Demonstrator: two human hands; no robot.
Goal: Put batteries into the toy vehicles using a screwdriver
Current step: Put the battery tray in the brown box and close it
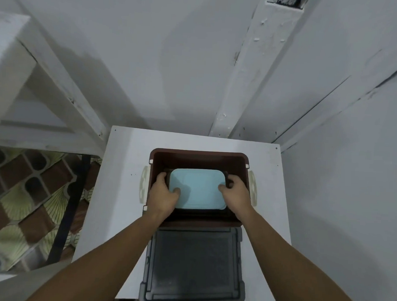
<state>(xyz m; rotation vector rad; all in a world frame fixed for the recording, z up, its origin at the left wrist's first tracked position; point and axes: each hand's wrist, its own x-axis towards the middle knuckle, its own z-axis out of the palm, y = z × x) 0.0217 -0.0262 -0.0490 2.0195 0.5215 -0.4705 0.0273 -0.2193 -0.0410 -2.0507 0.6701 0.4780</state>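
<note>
Here both hands, left hand (162, 194) and right hand (235, 193), grip a light-blue lidded container (198, 189) inside the brown bin (199, 157); fingers partly hidden, contents unseen. Grey lid (193, 264) at table's (119, 169) near edge, cut off.

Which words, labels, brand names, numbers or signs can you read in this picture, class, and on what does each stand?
None can be read.
The blue lid, held by the left hand and the right hand: plain, no print.
The brown bin: no label in view.
The grey lid: no lettering shows.
The white table: only small dark specks, no writing.
</note>
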